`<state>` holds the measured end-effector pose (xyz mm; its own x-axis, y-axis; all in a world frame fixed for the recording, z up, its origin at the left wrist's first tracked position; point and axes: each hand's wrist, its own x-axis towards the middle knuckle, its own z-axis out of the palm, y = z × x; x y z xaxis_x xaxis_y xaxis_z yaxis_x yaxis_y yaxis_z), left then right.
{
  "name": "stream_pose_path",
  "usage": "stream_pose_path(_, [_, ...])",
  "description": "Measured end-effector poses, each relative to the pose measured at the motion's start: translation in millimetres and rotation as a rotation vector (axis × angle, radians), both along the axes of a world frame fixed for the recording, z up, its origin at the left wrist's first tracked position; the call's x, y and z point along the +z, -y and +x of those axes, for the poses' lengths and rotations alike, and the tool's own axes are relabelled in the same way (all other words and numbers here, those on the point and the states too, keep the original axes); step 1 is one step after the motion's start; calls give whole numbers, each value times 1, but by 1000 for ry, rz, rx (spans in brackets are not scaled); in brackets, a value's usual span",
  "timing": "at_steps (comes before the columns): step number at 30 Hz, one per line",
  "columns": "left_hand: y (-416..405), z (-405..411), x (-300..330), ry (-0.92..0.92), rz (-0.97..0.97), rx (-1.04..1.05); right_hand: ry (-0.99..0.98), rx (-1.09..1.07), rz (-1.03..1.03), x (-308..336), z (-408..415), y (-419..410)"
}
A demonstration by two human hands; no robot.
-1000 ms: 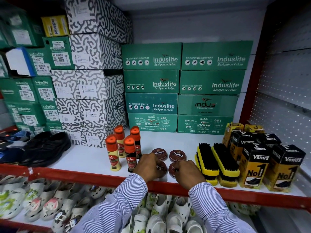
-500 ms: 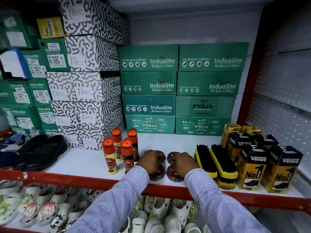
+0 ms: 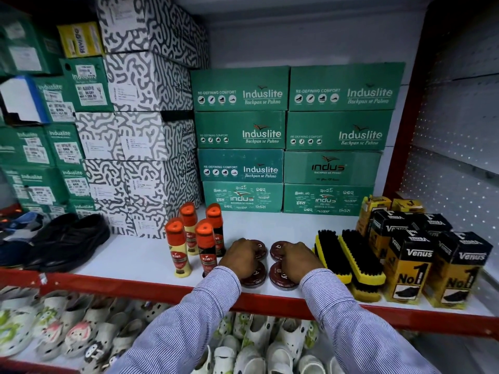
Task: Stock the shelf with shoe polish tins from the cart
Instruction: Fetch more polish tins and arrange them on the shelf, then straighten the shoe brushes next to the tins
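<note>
Several round dark-red shoe polish tins lie flat in a two-by-two block near the front of the white shelf. My left hand lies over the rear left tin, fingers curled on it, and its wrist covers part of the front left tin. My right hand grips the rear right tin in the same way, beside the front right tin. The cart is out of view.
Orange-capped Kiwi polish bottles stand just left of the tins. Yellow shoe brushes and Venus polish boxes are on the right. Green Induslite shoe boxes fill the back, and black shoes sit far left. A red shelf lip runs along the front.
Both hands moved from the front tins back onto the rear tins and stayed there. The front tins now show in part beside my wrists.
</note>
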<state>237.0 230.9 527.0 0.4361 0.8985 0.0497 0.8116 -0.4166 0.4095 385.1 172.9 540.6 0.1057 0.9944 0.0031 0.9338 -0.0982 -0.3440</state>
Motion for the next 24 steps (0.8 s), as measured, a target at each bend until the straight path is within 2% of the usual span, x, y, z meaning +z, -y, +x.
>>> stream_pose_path(5, [6,1,-1,-78,163,4,146,37,168,-1,7,5])
stream_pose_path(11, [43,27,-4,-149,480,-48,231,-73,409,5,31,47])
stream_pose_path(14, [59,47,-10,-145,572,-135,245,-123,496,-3,50,71])
stream_pose_path(19, [82,82,-22,-156,584,-310,188,-135,438,-24,85,105])
stream_pose_path(24, [98,98,-25,-175,523,-357,195,-82,318,-31,94,114])
